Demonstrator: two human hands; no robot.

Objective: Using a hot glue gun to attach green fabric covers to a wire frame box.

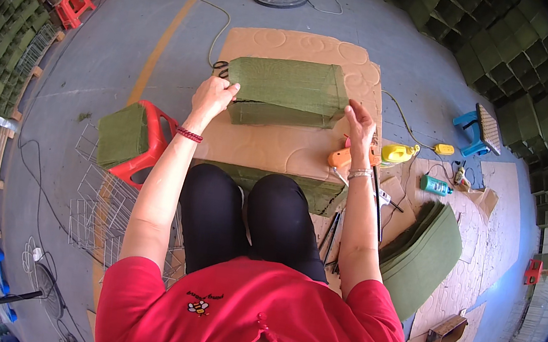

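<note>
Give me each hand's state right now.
Left hand: closed, holding green fabric piece by its left edge.
Right hand: at its right edge; pinching or touching, cannot tell.

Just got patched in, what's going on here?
A seated person is handling a folded green fabric piece over a cardboard sheet. The left grip has hold of its left edge; the right grip is at its right edge, though how firmly is hard to tell. A dark gap shows between its layers. Black-handled scissors lie just beyond the left grip, and what looks like an orange glue gun is by the right wrist.
</note>
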